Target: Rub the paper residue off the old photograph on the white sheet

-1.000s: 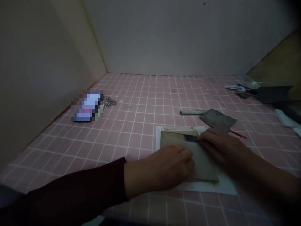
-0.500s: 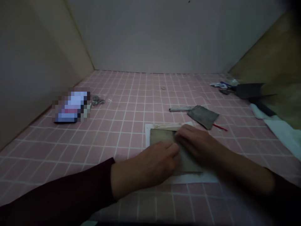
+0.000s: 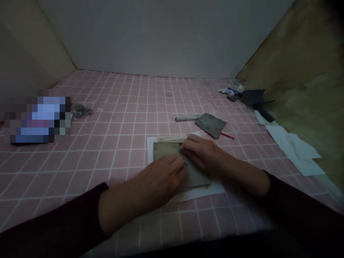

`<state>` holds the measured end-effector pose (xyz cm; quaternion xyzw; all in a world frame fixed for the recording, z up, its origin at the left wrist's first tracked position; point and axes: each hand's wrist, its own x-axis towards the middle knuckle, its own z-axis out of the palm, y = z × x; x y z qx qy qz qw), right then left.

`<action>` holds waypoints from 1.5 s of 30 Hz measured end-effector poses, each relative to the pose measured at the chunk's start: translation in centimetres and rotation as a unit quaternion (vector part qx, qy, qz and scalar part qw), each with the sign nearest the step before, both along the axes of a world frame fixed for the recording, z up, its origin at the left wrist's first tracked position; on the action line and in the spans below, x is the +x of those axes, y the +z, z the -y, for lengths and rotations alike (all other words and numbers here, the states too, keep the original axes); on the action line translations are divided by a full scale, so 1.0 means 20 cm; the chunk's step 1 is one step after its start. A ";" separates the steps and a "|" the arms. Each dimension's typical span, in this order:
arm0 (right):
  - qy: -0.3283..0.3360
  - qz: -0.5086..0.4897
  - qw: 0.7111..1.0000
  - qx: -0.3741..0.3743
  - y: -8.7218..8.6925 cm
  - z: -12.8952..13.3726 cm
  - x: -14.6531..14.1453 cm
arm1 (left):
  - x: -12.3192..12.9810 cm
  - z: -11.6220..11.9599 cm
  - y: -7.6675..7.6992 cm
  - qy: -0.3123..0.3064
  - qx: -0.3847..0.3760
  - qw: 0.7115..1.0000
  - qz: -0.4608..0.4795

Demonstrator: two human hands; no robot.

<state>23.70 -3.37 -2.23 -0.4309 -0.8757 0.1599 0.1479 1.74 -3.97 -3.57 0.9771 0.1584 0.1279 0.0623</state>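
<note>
A flat greyish-beige square piece (image 3: pixel 166 149), of cloth or board, lies on a white sheet of paper (image 3: pixel 150 152). My left hand (image 3: pixel 162 179) rests over its lower left part, fingers curled together; what they pinch, if anything, is hidden. Close beside it, my right hand (image 3: pixel 202 152) has its fingers drawn together at the top edge of the piece. A small dark spot shows by those fingertips, too dim to name. Along the paper's far edge runs a pale strip (image 3: pixel 172 137).
Beyond the paper lie a grey square patch (image 3: pixel 211 125), a pen-like tube (image 3: pixel 186 118) and a thin red stick (image 3: pixel 227 135). A blurred phone (image 3: pixel 43 120) and small metallic spools (image 3: pixel 80 111) are at left. Right: a black dustpan-like object (image 3: pixel 254 97) and white paper sheets (image 3: pixel 295 148).
The whole view has swung to the right, so everything sits further left in the picture. Both hands keep nearly the same pose over the greyish-beige piece.
</note>
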 end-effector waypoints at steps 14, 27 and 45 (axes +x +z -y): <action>-0.043 0.002 0.999 0.017 0.02 0.01 0.05 | 0.00 -0.01 -0.03 -0.003 -0.009 1.000 -0.015; -0.062 0.012 0.998 0.032 0.00 0.01 0.08 | 0.00 -0.01 -0.02 -0.008 0.001 1.000 -0.017; -0.019 0.000 1.000 0.020 -0.01 0.01 -0.03 | 0.00 -0.01 -0.03 -0.001 0.006 1.000 0.016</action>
